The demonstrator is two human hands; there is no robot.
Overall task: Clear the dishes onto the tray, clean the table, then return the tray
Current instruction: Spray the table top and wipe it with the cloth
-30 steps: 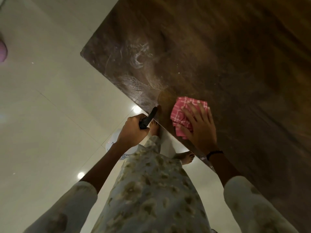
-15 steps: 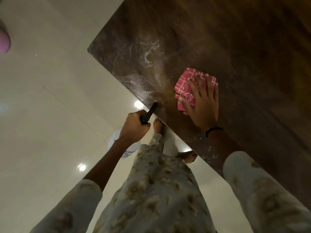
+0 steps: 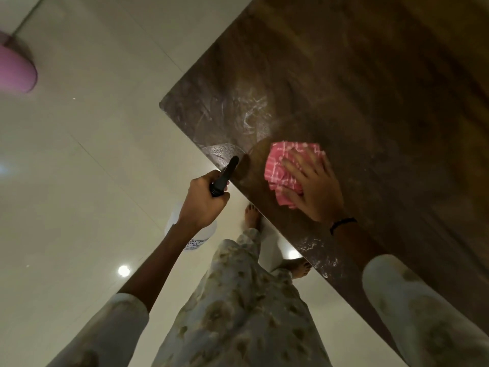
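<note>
A dark brown wooden table (image 3: 370, 107) stands on a glossy pale tiled floor (image 3: 79, 181), its near corner streaked with whitish smears. The right hand (image 3: 315, 192) lies flat, fingers straight and spread, pressing a pink checked cloth (image 3: 288, 165) against the table close to its near edge. A dark band (image 3: 342, 223) circles that wrist. The left hand (image 3: 203, 200) is curled round the neck of a spray bottle (image 3: 195, 234) held just off the table's edge, with the black nozzle (image 3: 225, 176) pointing up toward the tabletop; the bottle's whitish body hangs below the hand and carries a printed label too small to read. Pale patterned sleeves and clothing fill the lower view, with bare feet on the floor. A pink rounded object (image 3: 16, 72) sits at the far left edge.
</note>
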